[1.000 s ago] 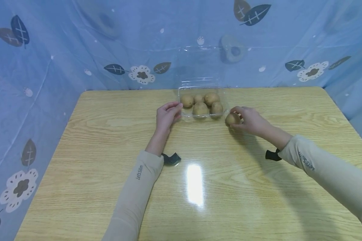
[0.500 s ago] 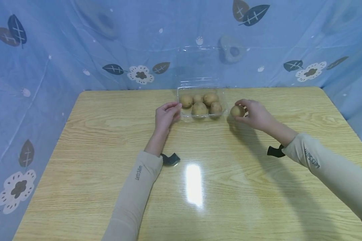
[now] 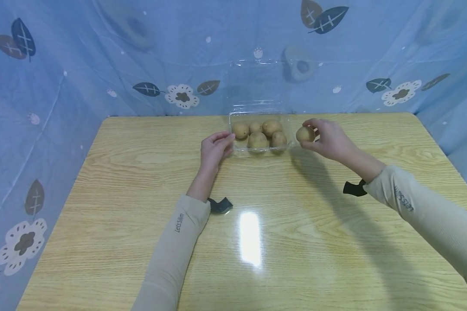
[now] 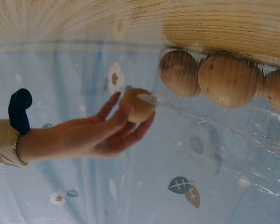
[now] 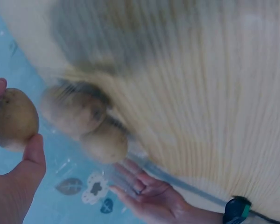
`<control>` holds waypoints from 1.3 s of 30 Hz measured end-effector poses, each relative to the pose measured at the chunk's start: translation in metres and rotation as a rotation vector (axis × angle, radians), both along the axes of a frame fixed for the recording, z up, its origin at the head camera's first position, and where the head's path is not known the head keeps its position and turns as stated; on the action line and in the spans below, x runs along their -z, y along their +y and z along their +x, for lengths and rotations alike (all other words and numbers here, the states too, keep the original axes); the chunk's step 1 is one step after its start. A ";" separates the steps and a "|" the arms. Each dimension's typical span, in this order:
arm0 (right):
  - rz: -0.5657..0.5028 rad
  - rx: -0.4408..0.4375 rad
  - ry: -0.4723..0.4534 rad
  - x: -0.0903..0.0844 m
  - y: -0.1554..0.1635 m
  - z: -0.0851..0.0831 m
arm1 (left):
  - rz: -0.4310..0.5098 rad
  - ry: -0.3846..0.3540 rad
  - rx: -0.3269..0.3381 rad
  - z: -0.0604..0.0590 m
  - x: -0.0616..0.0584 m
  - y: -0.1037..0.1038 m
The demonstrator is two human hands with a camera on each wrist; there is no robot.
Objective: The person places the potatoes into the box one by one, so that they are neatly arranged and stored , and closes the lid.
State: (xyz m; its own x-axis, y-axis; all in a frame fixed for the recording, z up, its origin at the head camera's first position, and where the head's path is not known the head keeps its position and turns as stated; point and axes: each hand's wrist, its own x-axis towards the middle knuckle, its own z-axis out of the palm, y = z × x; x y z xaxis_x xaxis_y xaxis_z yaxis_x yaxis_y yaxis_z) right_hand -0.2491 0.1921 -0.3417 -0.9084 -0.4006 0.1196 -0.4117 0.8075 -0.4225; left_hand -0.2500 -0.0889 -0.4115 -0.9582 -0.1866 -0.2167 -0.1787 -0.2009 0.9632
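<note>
We hold a kiwi (image 3: 305, 134) in our right hand (image 3: 328, 140), lifted just beside the clear tray's (image 3: 288, 146) right rim near the table's (image 3: 140, 181) far edge. Our left hand (image 3: 215, 149) rests relaxed against its left rim. A loose fingertip pinch could let the kiwi roll off.

both arms wear long, close-fitting beige sleeves (image 3: 175, 242) reaching to the wrists, each with small dark lettering printed near the cuff; a black strap (image 3: 220, 204) hangs at each wrist, and the hands are bare
</note>
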 end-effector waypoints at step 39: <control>0.044 -0.272 -0.117 0.006 -0.125 -0.034 | 0.019 -0.032 0.012 -0.004 0.002 -0.003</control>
State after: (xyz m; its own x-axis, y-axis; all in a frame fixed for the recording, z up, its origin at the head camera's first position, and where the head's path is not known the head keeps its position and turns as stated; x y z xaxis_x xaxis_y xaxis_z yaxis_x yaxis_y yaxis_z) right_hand -0.2833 0.0675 -0.3473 -0.7735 -0.6337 -0.0026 -0.5661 0.6928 -0.4466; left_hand -0.2538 -0.0915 -0.4131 -0.9529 -0.1711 -0.2506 -0.2117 -0.2165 0.9531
